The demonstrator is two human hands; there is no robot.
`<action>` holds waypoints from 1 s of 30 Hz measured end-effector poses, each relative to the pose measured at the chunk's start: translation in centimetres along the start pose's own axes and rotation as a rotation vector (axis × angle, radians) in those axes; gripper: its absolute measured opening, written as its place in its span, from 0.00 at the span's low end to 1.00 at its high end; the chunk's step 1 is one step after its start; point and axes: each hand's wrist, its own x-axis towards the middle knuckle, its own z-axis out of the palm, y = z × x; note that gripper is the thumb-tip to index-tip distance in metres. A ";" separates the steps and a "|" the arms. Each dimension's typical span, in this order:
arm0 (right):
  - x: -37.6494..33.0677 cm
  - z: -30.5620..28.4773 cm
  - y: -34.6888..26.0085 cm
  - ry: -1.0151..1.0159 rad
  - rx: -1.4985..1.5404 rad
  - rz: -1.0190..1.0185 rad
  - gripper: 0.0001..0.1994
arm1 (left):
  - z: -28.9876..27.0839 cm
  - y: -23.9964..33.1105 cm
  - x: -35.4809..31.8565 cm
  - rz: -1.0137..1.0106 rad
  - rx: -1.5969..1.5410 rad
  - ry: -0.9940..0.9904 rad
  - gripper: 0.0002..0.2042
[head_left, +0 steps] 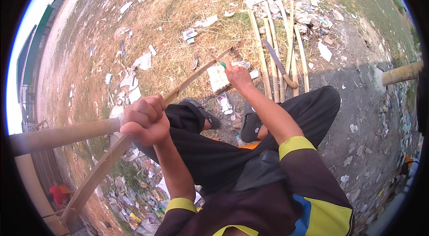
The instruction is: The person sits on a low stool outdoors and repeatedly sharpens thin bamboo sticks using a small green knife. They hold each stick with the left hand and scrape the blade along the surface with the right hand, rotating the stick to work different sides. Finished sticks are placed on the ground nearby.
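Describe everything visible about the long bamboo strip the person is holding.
The bamboo strip is a long, thin, pale tan split slat, slightly curved, with a rough tip. It runs slantwise from the lower left, by the person's side, up to the dry grass ahead. The left hand is closed around its middle. The right hand, holding something with a green end, is at its far part; whether it touches cannot be told.
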 end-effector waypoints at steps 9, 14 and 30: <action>-2.7 -1.0 3.0 -0.221 0.169 0.244 0.18 | -0.5 0.3 0.1 0.028 0.062 0.035 0.27; -7.2 -11.4 -4.8 -0.194 0.771 -0.039 0.21 | -1.0 0.3 0.9 0.119 -0.061 -0.200 0.32; -13.3 -16.1 -10.0 -0.018 0.653 -0.363 0.12 | -0.7 0.0 0.6 0.128 -0.057 -0.142 0.32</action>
